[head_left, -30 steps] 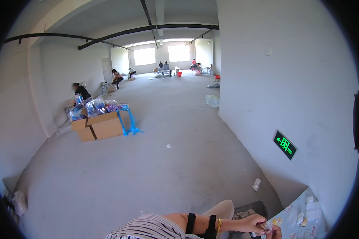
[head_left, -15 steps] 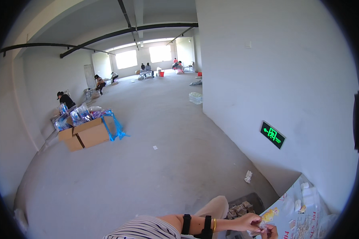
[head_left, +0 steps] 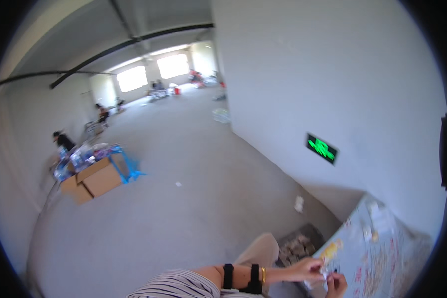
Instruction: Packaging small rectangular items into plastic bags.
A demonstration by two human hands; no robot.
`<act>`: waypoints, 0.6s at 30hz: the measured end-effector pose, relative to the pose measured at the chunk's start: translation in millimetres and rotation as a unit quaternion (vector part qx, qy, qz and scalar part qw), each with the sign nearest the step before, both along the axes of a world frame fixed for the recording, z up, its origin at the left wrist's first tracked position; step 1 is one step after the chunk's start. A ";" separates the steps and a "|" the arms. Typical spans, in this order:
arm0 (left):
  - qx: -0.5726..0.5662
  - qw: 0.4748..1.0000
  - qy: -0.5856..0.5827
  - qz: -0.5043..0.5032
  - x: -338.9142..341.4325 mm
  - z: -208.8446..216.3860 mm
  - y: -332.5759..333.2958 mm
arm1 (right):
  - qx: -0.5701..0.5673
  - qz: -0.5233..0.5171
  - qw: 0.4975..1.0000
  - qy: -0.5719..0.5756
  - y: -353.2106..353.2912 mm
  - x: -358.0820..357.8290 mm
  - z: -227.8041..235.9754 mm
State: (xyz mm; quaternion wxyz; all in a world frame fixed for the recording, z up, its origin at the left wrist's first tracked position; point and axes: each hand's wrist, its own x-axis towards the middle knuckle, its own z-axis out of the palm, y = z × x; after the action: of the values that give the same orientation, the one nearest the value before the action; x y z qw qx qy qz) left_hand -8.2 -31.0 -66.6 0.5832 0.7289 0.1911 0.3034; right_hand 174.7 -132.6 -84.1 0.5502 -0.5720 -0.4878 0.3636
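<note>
On the left, an open brown cardboard box (head_left: 102,179) stands on the grey concrete floor (head_left: 184,223). Farther right, a dark, shallow bin (head_left: 319,232) holds brownish, blocky bundles (head_left: 295,248). Next, the bent fingers of the left hand (head_left: 307,269) and right hand (head_left: 336,285) come close together about a small, pale, blurred item (head_left: 326,274) at the near-left edge of the film-covered, silvery tabletop (head_left: 350,236); whether either is clamped on it, one cannot tell. The step in hand seems to be two-handed fingertip work; the next move likely calls for fine, matched finger control.

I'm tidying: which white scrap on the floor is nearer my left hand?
The larger scrap by the wall; the smaller scrap lies farther from your left hand, toward the cardboard box.
</note>
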 end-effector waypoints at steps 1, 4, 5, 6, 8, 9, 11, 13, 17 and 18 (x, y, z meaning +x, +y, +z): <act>-0.014 0.999 0.038 -0.016 -0.2 3.9 1.2 | 0.101 -0.067 0.992 -0.021 10.4 7.5 -25.7; -0.095 0.995 -0.003 0.006 -1.3 14.4 -3.5 | 0.056 -0.091 0.994 -0.030 3.8 -14.5 26.7; -0.090 0.995 -0.030 0.006 2.9 -4.5 5.4 | 0.088 -0.087 0.991 -0.057 8.7 -13.1 28.8; -0.110 0.994 -0.026 0.008 5.7 -6.4 10.3 | 0.077 -0.090 0.989 -0.087 11.0 -12.9 36.9; -0.131 0.990 -0.044 -0.021 13.9 -5.5 13.3 | 0.078 -0.111 0.990 -0.044 10.4 -8.7 28.0; -0.118 0.992 -0.021 -0.041 9.7 -8.1 14.1 | 0.069 -0.120 0.990 -0.031 5.9 -11.9 25.0; -0.144 0.987 -0.026 -0.065 20.9 5.0 7.1 | 0.046 -0.143 0.988 0.019 -3.5 -2.3 14.2; -0.114 0.992 -0.008 -0.058 32.1 -4.6 6.0 | 0.037 -0.172 0.984 0.021 -15.6 7.5 5.5; -0.110 0.992 0.019 -0.056 48.8 -20.8 7.8 | 0.027 -0.173 0.983 0.053 -23.9 18.9 -3.3; -0.069 0.997 0.016 -0.042 52.3 -23.4 8.7 | 0.015 -0.177 0.983 0.040 -22.9 20.2 -4.1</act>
State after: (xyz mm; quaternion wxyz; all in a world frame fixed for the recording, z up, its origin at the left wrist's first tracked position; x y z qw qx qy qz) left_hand 44.1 -22.3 -90.0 0.6408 0.6994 0.1903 0.2532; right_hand 194.9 -155.5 -88.3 0.6335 -0.6259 -0.3621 0.2753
